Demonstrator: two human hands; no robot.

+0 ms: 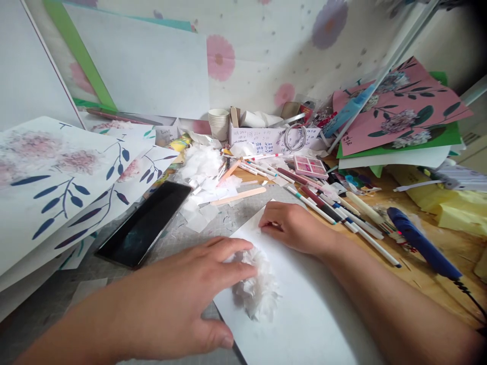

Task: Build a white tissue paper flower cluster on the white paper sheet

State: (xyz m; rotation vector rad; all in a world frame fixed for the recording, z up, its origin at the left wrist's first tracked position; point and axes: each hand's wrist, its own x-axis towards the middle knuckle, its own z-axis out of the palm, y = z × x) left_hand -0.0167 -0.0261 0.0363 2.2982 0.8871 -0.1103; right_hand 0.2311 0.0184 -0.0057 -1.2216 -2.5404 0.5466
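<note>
A ruffled flower of white tissue paper [261, 291] sits on a white sheet of paper [312, 314] in front of me. My left hand [190, 284] reaches in from the left with its fingers spread, the index and middle fingertips on the flower's upper edge and the thumb apart from it. Just beyond the flower, my right hand [294, 225] is closed over the sheet's far part, fingers curled and pressed together. Whatever lies between those fingers, if anything, is hidden.
To the left lies a black phone [146, 223] beside finished flower pictures [76, 192]. Torn white tissue [201, 167], a wooden stick [239, 196] and several marker pens [323, 208] are strewn beyond my hands. A blue glue gun [422, 243] rests at right. Paper cups [218, 124] stand behind.
</note>
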